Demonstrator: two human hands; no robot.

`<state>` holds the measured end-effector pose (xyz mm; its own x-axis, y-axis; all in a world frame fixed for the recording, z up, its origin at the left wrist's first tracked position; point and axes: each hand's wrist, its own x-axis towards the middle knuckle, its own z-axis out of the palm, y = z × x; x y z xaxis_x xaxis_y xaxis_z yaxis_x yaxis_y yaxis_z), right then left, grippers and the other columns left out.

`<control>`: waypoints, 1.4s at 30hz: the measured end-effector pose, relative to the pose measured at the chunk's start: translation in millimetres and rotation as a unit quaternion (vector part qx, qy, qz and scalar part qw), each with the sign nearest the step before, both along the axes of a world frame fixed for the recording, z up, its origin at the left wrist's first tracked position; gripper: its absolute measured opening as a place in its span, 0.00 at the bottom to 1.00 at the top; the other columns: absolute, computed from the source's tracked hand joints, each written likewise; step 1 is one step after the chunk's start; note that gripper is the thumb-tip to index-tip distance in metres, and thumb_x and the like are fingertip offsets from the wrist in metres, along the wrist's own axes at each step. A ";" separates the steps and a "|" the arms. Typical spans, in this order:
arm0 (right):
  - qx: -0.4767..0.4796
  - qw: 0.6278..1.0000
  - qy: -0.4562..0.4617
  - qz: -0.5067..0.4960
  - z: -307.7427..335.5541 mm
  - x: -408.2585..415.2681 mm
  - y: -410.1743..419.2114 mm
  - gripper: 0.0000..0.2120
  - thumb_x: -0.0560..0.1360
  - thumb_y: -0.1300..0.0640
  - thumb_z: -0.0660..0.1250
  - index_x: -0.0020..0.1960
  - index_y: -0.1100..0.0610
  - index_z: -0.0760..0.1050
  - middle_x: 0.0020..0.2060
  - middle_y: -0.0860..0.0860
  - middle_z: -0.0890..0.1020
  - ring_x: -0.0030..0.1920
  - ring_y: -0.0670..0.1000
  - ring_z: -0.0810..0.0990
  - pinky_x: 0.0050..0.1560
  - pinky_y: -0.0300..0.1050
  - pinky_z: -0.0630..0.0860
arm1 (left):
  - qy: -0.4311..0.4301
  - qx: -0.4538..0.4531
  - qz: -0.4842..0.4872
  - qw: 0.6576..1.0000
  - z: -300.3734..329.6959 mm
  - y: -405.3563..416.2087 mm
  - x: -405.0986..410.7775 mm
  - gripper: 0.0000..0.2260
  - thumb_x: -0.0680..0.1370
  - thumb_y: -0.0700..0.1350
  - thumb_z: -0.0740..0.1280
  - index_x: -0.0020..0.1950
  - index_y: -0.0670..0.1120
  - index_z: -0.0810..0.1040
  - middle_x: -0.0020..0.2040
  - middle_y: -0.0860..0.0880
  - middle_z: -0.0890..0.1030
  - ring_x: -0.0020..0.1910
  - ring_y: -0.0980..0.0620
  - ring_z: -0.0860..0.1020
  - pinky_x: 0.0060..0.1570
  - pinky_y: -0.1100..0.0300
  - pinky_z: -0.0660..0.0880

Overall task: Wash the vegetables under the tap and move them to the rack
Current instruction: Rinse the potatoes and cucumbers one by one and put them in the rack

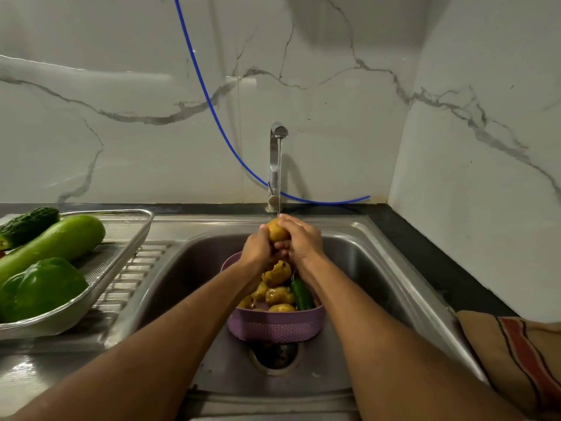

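Both hands were up under the tap [277, 165], water running down. The left hand [258, 249] and right hand [303, 243] each had a closed grip around one potato [277, 230], fingers curled on it from either side. Just below the tap, more potatoes [277, 294] sat in the purple basket [274, 326]. Left of the tap, the rack [121, 247] held a green pepper [42, 288].

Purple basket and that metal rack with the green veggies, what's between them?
Head view: only bare steel, the ribbed draining board and sink wall, between purple basket and mesh rack.
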<state>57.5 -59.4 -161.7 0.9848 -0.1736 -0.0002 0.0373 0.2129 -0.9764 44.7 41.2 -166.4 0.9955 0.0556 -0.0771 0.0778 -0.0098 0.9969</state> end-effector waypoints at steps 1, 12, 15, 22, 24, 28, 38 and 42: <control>-0.015 1.000 0.006 -0.025 -1.9 -0.1 1.1 0.11 0.77 0.51 0.74 0.56 0.55 0.84 0.37 0.55 0.85 0.29 0.48 0.80 0.35 0.45 0.81 | -0.009 0.018 -0.012 1.000 -2.1 -0.3 -1.8 0.23 0.88 0.54 0.48 0.47 0.45 0.77 0.35 0.48 0.78 0.28 0.58 0.75 0.33 0.64 0.71; 0.070 0.996 0.048 0.030 3.1 2.7 0.0 0.13 0.81 0.51 0.69 0.61 0.57 0.82 0.42 0.58 0.83 0.27 0.48 0.78 0.27 0.41 0.75 | -0.059 0.008 0.007 0.998 -4.6 1.6 -6.6 0.21 0.88 0.52 0.50 0.68 0.41 0.74 0.55 0.42 0.82 0.52 0.50 0.82 0.57 0.53 0.80; 0.085 0.994 0.036 0.056 2.4 3.9 2.0 0.14 0.81 0.53 0.67 0.63 0.56 0.81 0.45 0.60 0.82 0.28 0.47 0.79 0.28 0.40 0.75 | -0.052 -0.001 0.017 0.998 -4.2 5.3 -3.2 0.23 0.88 0.52 0.49 0.66 0.39 0.76 0.45 0.43 0.81 0.40 0.55 0.79 0.46 0.58 0.79; 0.062 0.993 0.097 -0.033 3.2 4.4 -0.6 0.12 0.78 0.48 0.73 0.54 0.56 0.83 0.38 0.56 0.82 0.25 0.47 0.75 0.23 0.39 0.72 | -0.077 0.031 -0.018 0.996 -7.7 0.0 -10.5 0.21 0.88 0.51 0.49 0.69 0.41 0.75 0.57 0.41 0.82 0.58 0.46 0.82 0.66 0.47 0.76; 0.073 0.993 0.092 -0.017 2.8 4.6 -2.9 0.11 0.80 0.48 0.70 0.56 0.55 0.84 0.43 0.58 0.83 0.27 0.47 0.76 0.24 0.39 0.73 | -0.075 0.024 -0.019 0.997 -6.9 -0.2 -9.6 0.21 0.88 0.51 0.49 0.68 0.41 0.75 0.57 0.40 0.83 0.57 0.46 0.82 0.65 0.48 0.77; 0.131 0.987 0.048 0.079 3.7 -1.0 -6.7 0.13 0.84 0.56 0.64 0.64 0.57 0.81 0.50 0.61 0.83 0.31 0.48 0.79 0.30 0.40 0.76 | -0.052 0.004 -0.005 0.999 -6.0 6.8 -4.1 0.21 0.88 0.53 0.49 0.60 0.42 0.77 0.43 0.46 0.82 0.40 0.54 0.80 0.40 0.62 0.78; 0.018 0.999 0.031 0.020 0.4 1.0 -3.5 0.10 0.83 0.51 0.66 0.59 0.52 0.83 0.41 0.55 0.81 0.30 0.47 0.76 0.38 0.47 0.83 | -0.013 0.072 -0.067 0.995 -5.3 11.5 -4.2 0.29 0.86 0.62 0.47 0.57 0.44 0.81 0.47 0.44 0.85 0.48 0.49 0.84 0.56 0.53 0.80; 0.024 0.996 0.083 -0.019 -4.5 3.2 -6.9 0.11 0.81 0.48 0.69 0.56 0.54 0.82 0.38 0.54 0.82 0.29 0.47 0.76 0.30 0.40 0.76 | -0.070 0.166 -0.083 0.980 -7.7 7.6 -5.4 0.19 0.87 0.56 0.52 0.71 0.47 0.72 0.61 0.45 0.80 0.60 0.47 0.80 0.64 0.48 0.77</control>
